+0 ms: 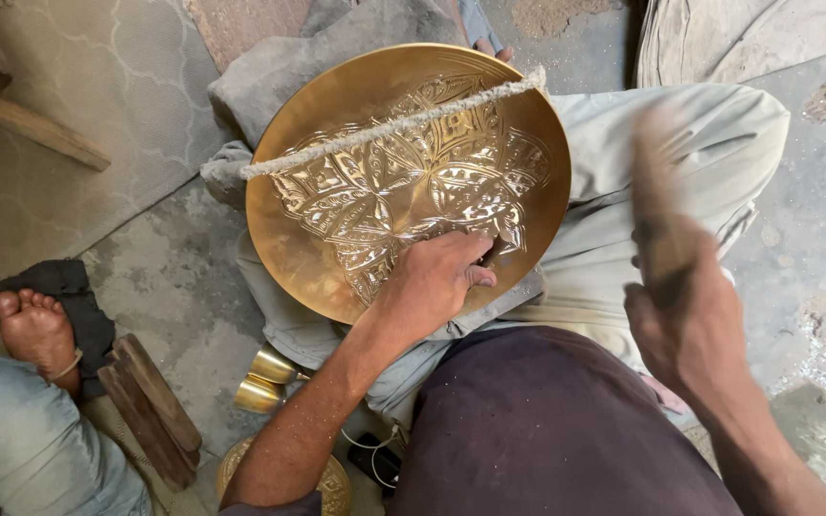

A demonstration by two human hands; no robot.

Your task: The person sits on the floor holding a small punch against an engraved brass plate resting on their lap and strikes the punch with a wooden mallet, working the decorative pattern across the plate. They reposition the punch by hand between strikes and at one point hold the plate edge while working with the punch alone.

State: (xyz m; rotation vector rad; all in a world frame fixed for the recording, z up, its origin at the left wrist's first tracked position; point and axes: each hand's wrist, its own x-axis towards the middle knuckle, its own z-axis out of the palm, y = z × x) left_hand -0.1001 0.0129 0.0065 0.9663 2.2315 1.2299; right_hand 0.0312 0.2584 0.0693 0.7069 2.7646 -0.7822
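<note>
The brass plate (pixel 403 182) rests tilted on the person's lap, a rope (pixel 384 129) stretched across its upper part. The left hand (pixel 437 277) sits on the plate's lower edge, fingers pinched shut around a small tool (pixel 491 250) set against the embossed pattern. The right hand (pixel 685 325) is clenched on a blurred hammer (pixel 657 205), raised beside the plate's right edge.
</note>
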